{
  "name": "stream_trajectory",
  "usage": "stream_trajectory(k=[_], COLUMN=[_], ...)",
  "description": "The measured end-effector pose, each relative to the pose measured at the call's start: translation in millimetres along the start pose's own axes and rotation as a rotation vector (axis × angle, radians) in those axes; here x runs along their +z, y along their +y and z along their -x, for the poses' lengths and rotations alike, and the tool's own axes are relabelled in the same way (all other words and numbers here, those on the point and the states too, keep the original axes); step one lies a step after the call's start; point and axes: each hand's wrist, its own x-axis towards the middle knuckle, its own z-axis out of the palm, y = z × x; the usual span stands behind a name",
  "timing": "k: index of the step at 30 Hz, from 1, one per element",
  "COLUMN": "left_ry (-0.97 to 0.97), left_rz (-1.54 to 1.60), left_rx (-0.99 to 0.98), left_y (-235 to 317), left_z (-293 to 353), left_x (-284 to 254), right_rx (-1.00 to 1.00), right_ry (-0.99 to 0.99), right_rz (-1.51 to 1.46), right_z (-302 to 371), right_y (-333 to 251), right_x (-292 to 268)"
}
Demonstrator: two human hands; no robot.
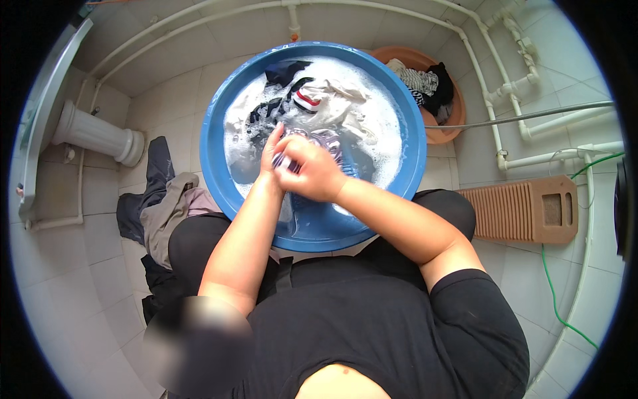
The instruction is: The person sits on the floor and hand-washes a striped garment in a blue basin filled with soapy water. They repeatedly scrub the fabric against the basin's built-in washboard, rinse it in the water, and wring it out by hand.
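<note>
A large blue basin (214,143) of foamy water stands in front of me. Over its near half, my right hand (311,171) is closed in a fist round a dark-and-white striped cloth (286,162). My left hand (269,151) presses against the same cloth from the left, its thumb side pointing up and its other fingers partly hidden behind the right hand. More striped fabric (327,141) hangs into the water beyond the hands, beside a blue ridged surface (349,170). White cloth (335,100), a piece with a red band (307,100) and dark cloth (286,72) soak farther back.
An orange basin (454,126) with black and patterned clothes (425,81) stands behind right. A brown washboard (522,210) lies at the right near white pipes (495,126) and a green cord (555,292). Clothes (166,206) lie on the left floor by a white pedestal (100,133).
</note>
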Motion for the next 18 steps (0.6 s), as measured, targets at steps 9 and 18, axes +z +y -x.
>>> stream_trajectory(k=[9,18], left_ry=[0.793,0.936], left_rz=[-0.318,-0.401], left_rx=[0.208,0.248], left_y=[-35.6,-33.7], left_z=[-14.1,-3.3], left_x=[16.5,-16.2], right_rx=[0.408,0.124], right_ry=[0.306,0.201], right_rz=[0.195,0.19], right_z=[3.2,14.6], right_y=[41.9,27.1], right_x=[-12.7,4.3])
